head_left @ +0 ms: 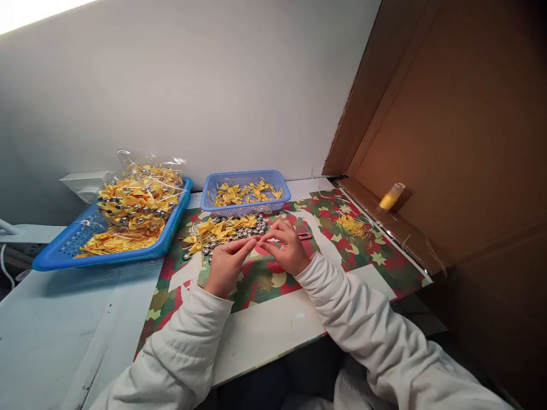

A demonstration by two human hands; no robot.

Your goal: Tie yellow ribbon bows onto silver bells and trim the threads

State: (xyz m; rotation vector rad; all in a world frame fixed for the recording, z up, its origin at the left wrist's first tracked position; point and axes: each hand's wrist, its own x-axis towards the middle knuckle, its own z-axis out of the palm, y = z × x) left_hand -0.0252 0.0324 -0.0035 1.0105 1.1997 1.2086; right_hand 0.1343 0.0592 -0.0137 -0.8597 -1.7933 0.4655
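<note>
My left hand and my right hand meet fingertip to fingertip over the patterned mat. Both are closed in a pinch, and whatever lies between the fingertips is too small to make out. Just beyond them is a pile of yellow ribbon bows with cords. Silver bells lie in a heap among and beside the bows. Partly behind my right hand, a red-handled tool rests on the mat; the rest of it is hidden.
A small blue basket with yellow bows stands at the back. At left, a larger blue basket holds bagged bows and bells. Yellow thread scraps lie at right, near a yellow-filled bottle on a cardboard ledge. Cardboard walls the right side.
</note>
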